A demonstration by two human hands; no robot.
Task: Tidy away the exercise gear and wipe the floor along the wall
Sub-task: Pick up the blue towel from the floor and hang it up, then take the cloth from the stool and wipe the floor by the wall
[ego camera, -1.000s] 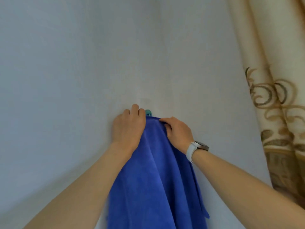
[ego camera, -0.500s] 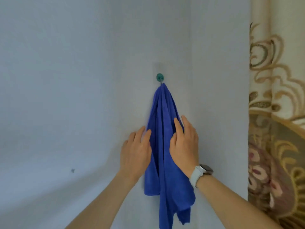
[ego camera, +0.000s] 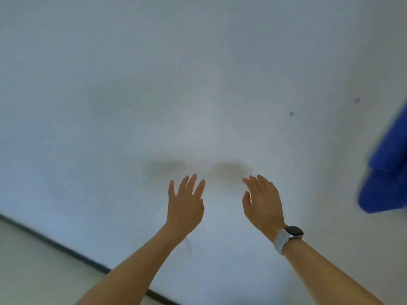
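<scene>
A blue cloth hangs against the white wall at the far right edge, blurred and partly cut off; its hook is out of view. My left hand is raised in front of the wall with its fingers spread and holds nothing. My right hand, with a white-strapped watch on the wrist, is also empty with fingers apart. Both hands are well to the left of the cloth and do not touch it.
The white wall fills most of the view, with two small dark marks at right. A dark baseboard line runs diagonally at the lower left, with pale floor below it.
Both hands have let go of the blue cloth, which stays hanging. The view has swung left, so the cloth now sits at the right edge and the curtain is gone from view.
</scene>
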